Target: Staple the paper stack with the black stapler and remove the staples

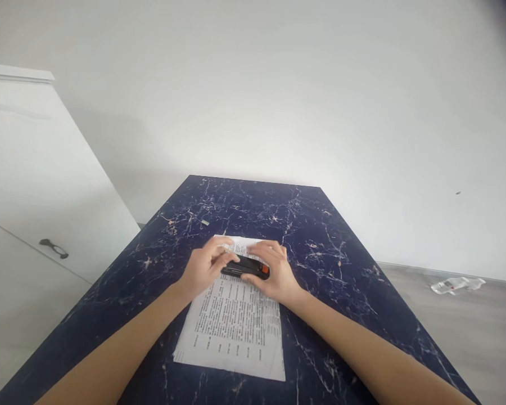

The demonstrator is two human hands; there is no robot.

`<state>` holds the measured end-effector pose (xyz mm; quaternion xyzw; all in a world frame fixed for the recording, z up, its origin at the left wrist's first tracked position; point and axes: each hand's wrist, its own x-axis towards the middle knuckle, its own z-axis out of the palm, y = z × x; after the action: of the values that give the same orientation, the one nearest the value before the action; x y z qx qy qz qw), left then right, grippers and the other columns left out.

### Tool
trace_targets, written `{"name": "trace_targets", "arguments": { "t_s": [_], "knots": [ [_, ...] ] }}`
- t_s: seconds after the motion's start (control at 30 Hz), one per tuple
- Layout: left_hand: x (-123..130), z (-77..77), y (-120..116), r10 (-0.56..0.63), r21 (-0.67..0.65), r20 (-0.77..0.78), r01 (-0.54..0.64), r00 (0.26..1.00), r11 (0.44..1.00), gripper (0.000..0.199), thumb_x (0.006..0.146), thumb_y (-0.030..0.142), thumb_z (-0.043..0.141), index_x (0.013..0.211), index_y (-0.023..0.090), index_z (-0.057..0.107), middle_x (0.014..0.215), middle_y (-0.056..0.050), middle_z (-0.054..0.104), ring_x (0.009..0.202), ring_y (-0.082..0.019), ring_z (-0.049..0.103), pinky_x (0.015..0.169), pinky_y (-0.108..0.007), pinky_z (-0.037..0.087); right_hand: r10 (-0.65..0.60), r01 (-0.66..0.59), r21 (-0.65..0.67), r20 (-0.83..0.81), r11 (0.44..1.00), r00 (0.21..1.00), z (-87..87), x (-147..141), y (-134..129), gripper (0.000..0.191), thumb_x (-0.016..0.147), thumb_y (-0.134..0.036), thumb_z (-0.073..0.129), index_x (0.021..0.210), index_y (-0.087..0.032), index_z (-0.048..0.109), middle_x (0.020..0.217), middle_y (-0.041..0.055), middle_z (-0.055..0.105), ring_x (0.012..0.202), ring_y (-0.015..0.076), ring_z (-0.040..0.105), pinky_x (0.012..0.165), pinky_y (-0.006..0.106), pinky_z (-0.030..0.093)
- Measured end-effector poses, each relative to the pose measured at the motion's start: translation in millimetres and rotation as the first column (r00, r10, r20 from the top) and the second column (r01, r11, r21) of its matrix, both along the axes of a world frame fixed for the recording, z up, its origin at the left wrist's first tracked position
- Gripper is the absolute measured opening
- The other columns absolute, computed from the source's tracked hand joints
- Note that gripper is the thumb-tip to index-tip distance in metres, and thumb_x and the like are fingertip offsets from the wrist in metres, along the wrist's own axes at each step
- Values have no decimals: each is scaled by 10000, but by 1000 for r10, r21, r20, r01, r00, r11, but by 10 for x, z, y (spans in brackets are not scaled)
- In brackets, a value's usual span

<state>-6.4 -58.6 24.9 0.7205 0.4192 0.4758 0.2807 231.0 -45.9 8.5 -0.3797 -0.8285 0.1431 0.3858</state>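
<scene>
A black stapler (247,266) with an orange-red part at its right end lies sideways over a stack of printed paper sheets (231,320). My left hand (204,267) has its thumb and fingers closed on the stapler's left end. Around the right end curls my right hand (276,271), its thumb along the near side and its fingers over the far side. The sheets lie on the dark blue marble-patterned table, their edges slightly uneven at the lower left corner. Both hands cover parts of the upper half of the paper.
A small greenish piece (204,223) lies on the blue table (320,247) beyond the paper. At the left stands a white cabinet (46,169) with a dark handle. Crumpled clear plastic (457,285) is on the floor at the right. A white wall rises behind the table.
</scene>
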Motion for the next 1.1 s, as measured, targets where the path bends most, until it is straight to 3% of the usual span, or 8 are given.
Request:
{"name": "trace_targets", "arguments": {
  "t_s": [0.17,0.37,0.5,0.57,0.7,0.83,0.97,1.1],
  "knots": [
    [119,-130,-141,-101,242,-302,178,948,954,231,1001,369,589,1209,285,647,844,-12,783,566,-143,662,556,-265,502,218,-178,339,-83,924,972,-36,-36,-152,433,949,-348,707,1367,-284,615,1105,89,677,984,269,631,864,451,533],
    [120,-116,-178,-128,271,-370,238,920,933,302,1020,459,525,1213,272,663,754,0,734,520,-138,603,530,-266,491,232,-178,367,-108,913,967,-12,-70,-182,345,982,-137,589,1255,-318,697,1009,48,712,893,227,645,779,406,556],
    [-69,-75,7,157,351,-267,-55,951,935,344,1064,407,404,1151,247,695,866,-40,751,656,-154,662,627,-280,527,-65,95,123,-223,988,973,117,156,211,251,1015,-240,544,1200,-251,713,954,63,741,845,230,665,775,403,550],
    [-218,-84,175,312,322,-320,-207,894,924,313,1057,357,430,1141,244,710,988,-63,760,859,-196,701,786,-330,549,-273,268,-51,-222,962,936,110,418,523,214,972,-323,594,1094,-213,732,891,61,753,771,225,667,741,380,541],
    [-523,-158,479,-45,57,-549,91,835,994,343,1059,366,452,1317,317,673,1420,-39,643,1387,-264,517,1156,-490,393,-531,510,-194,-70,838,845,-94,1056,1053,181,815,-354,664,801,-194,747,814,70,761,778,250,686,786,369,510],
    [-655,-180,535,-337,-172,-561,292,756,941,397,1054,420,471,1440,439,566,1593,29,469,1533,-262,326,1251,-551,240,-606,608,-220,88,762,791,-322,1427,1246,189,751,-357,665,774,-206,778,850,79,760,800,272,673,779,381,491],
    [-600,-113,459,-360,-206,-592,297,721,932,400,1054,441,464,1443,489,543,1610,62,438,1545,-273,297,1267,-583,149,-595,602,-175,95,779,798,-345,1442,1246,232,789,-377,636,815,-197,781,891,96,746,803,272,657,818,414,500],
    [-570,-123,481,-260,-108,-611,247,748,963,387,1061,449,430,1395,395,619,1520,-16,557,1450,-278,444,1212,-545,293,-581,588,21,-135,808,803,-162,1138,1053,298,895,-408,604,1050,-177,709,1006,114,700,860,265,639,865,436,515]
  ]
}}
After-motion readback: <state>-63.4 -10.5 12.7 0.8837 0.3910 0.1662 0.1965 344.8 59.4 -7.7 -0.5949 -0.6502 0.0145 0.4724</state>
